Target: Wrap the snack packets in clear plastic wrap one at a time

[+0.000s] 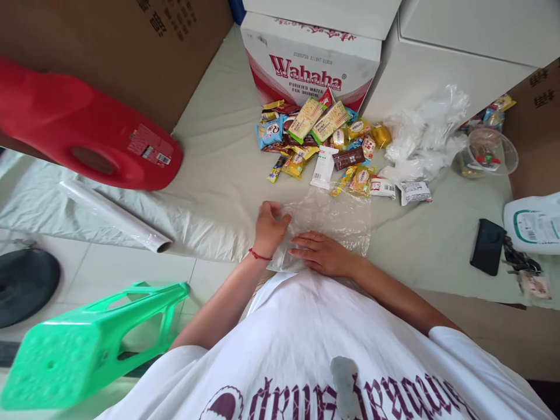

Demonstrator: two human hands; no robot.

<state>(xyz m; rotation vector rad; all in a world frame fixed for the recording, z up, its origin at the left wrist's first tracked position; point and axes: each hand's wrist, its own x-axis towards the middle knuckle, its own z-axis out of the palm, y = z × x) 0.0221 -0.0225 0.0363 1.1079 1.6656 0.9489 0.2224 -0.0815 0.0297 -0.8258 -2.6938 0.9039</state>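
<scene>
A clear plastic bag (336,219) lies flat on the cloth in front of me, close to my body. At its left edge, my left hand (269,230) has its thumb and fingers closed on the film. My right hand (321,252) rests on the near part of the bag, fingers stretched out and pressing it flat. Just beyond the bag is a heap of small wrapped snacks, with a white-wrapped bar (324,167), a brown-wrapped bar (349,158) and two green-edged cracker packs (331,122) among them.
A Wahaha water carton (312,64) stands behind the snacks, with crumpled clear bags (422,134) to their right. Further right are a plastic tub (492,151), a phone (487,247) and keys. A red jug (87,128), a film roll (116,214) and a green stool (65,356) are leftward.
</scene>
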